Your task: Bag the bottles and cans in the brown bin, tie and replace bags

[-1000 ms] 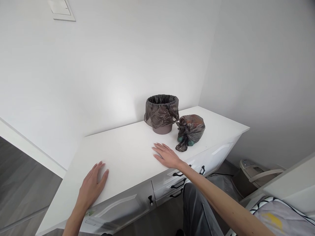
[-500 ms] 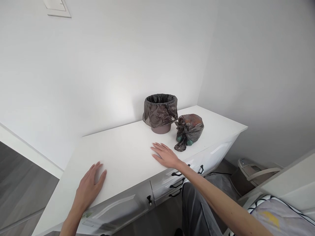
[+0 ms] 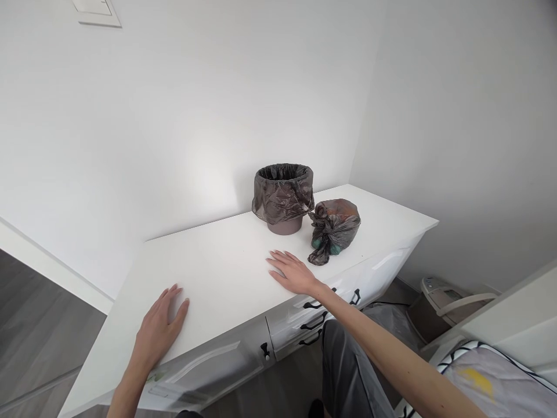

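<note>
Both of my hands lie flat on the white top of a cabinet. My left hand rests near the left front part, thumb apart from the fingers, holding nothing. Farther right, my right hand lies palm down with its fingers stretched out, also holding nothing. Behind it stands a small brown trash bin, lined with a dark see-through trash bag folded over its rim. Just right of the bin and of my right hand sits a knotted, filled trash bag; orange and green contents show dimly through it.
Walls meet behind the cabinet, with a light switch at upper left. Dark drawer handles stick out from the cabinet front. A brown and beige container with a handle stands on the floor at right, near a patterned cushion.
The view has shifted very slightly. Both hands, the bin and the knotted bag stay in place.
</note>
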`<control>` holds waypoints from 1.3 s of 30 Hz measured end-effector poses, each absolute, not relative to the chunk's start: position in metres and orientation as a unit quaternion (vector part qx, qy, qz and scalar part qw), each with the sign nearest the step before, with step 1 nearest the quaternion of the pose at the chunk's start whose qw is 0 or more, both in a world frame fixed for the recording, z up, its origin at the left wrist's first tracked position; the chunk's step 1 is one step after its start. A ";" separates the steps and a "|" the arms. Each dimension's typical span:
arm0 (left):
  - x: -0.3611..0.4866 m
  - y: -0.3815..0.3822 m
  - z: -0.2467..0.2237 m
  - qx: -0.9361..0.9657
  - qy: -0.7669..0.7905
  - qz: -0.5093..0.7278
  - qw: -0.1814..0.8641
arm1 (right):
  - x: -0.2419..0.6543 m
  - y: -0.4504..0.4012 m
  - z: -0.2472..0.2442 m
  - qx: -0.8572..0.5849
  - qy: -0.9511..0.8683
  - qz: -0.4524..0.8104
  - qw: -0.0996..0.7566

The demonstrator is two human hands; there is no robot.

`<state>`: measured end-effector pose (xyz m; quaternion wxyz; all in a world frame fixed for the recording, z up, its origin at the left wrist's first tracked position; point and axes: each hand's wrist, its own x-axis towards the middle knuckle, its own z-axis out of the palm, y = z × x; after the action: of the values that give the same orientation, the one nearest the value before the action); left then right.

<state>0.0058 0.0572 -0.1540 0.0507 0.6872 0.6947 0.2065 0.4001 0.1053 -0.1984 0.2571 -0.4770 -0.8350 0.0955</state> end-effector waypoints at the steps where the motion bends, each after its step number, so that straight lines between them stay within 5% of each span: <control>1: 0.006 0.057 -0.154 0.689 0.693 0.208 0.049 | 0.400 0.106 -0.199 -0.477 -0.835 0.096 0.258; 9: 0.010 0.053 -0.147 0.693 0.684 0.223 0.034 | 0.399 0.081 -0.179 -0.468 -0.829 0.108 0.286; 17: 0.001 0.053 -0.156 0.704 0.676 0.213 0.039 | 0.465 0.035 -0.161 -0.580 -0.662 -0.007 0.476; 26: 0.002 0.049 -0.152 0.704 0.679 0.208 0.035 | 0.531 0.098 -0.177 -0.674 -0.639 0.014 0.371; 39: 0.088 0.013 -0.129 0.844 0.447 0.295 -0.007 | 0.419 0.025 -0.160 -0.472 -0.731 0.209 0.446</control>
<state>0.0878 0.0129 -0.1295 -0.0073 0.8443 0.4475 0.2946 0.4186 0.0248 -0.1598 0.4458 -0.4721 -0.7314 0.2086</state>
